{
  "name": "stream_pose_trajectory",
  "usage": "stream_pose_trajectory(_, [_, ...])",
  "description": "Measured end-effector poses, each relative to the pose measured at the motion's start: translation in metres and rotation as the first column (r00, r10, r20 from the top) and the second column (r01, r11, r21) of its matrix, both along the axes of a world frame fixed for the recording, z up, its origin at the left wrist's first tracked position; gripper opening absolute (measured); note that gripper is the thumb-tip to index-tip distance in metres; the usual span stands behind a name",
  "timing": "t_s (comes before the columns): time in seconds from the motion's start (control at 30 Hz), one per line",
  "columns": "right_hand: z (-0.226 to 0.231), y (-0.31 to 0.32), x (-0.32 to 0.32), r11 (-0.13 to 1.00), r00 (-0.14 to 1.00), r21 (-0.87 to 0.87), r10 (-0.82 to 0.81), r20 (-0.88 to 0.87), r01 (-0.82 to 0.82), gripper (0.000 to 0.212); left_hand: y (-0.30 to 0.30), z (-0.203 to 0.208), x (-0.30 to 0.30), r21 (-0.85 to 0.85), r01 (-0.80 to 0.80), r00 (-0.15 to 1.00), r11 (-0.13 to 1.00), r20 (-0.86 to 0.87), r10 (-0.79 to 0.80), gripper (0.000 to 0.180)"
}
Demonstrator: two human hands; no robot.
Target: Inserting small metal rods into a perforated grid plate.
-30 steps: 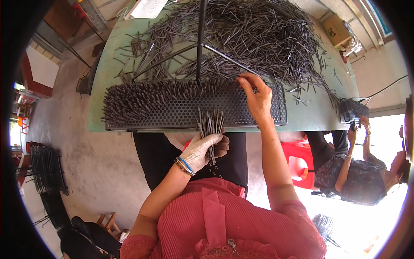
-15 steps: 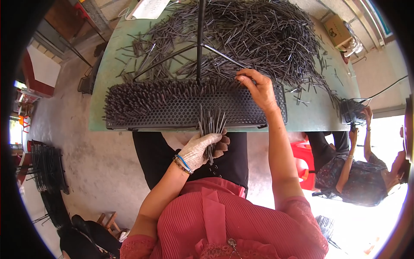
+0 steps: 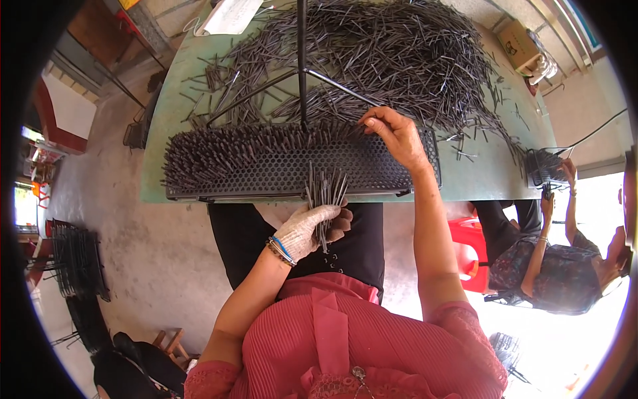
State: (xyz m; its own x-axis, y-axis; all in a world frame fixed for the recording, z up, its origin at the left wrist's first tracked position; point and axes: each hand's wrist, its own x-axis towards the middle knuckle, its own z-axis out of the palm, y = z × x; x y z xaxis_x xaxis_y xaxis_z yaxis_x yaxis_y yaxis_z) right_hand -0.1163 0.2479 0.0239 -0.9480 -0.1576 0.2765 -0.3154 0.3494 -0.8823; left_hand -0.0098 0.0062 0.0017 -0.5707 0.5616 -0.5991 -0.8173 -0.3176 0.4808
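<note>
A long black perforated panel (image 3: 292,173) lies along the near edge of the table, many of its holes filled with upright dark strips (image 3: 219,154). In a white glove, my left hand (image 3: 314,226) grips a bundle of thin dark strips (image 3: 325,187) in front of the panel. My bare right hand (image 3: 397,138) is over the panel's far right part, thumb and fingertips pinched together at the edge of the filled rows. What sits between those fingertips is too small to make out. A black metal rod frame (image 3: 303,70) rises behind the panel.
A big heap of loose dark strips (image 3: 399,53) covers much of the green table (image 3: 159,133). White paper (image 3: 229,16) lies at the far left, a cardboard box (image 3: 520,48) at the far right. Another person (image 3: 551,266) works at the right beside a red stool (image 3: 467,256).
My right hand has shifted slightly left along the panel, fingers still pinched. The left hand keeps its bundle nearly in place.
</note>
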Motion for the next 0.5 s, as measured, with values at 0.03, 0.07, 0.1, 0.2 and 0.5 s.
stream_pose_trajectory(0.03, [0.001,0.000,0.001,1.000,1.000,-0.005,0.016,0.012,-0.016,0.017,0.000,-0.002,0.000,-0.001,-0.006,1.000,1.000,0.006,0.006,0.025])
stream_pose_trajectory(0.07, [0.001,0.000,0.001,0.999,0.999,-0.010,0.033,0.023,-0.033,0.018,-0.001,-0.004,0.001,-0.001,-0.012,1.000,1.000,0.013,0.012,0.024])
stream_pose_trajectory(0.1, [0.000,0.001,0.001,0.999,0.999,-0.011,0.031,0.022,-0.031,0.018,0.000,-0.005,0.001,-0.002,-0.010,1.000,1.000,0.012,0.010,0.024])
stream_pose_trajectory(0.2, [-0.002,0.001,0.001,1.000,1.000,0.000,0.024,0.011,-0.024,0.016,0.001,-0.007,0.002,0.015,-0.023,1.000,1.000,0.004,0.023,0.023])
stream_pose_trajectory(0.5, [-0.007,-0.022,0.009,0.901,0.889,0.340,-0.098,-0.448,0.270,0.016,0.003,-0.008,0.003,0.039,-0.058,0.998,0.998,-0.028,0.059,0.018])
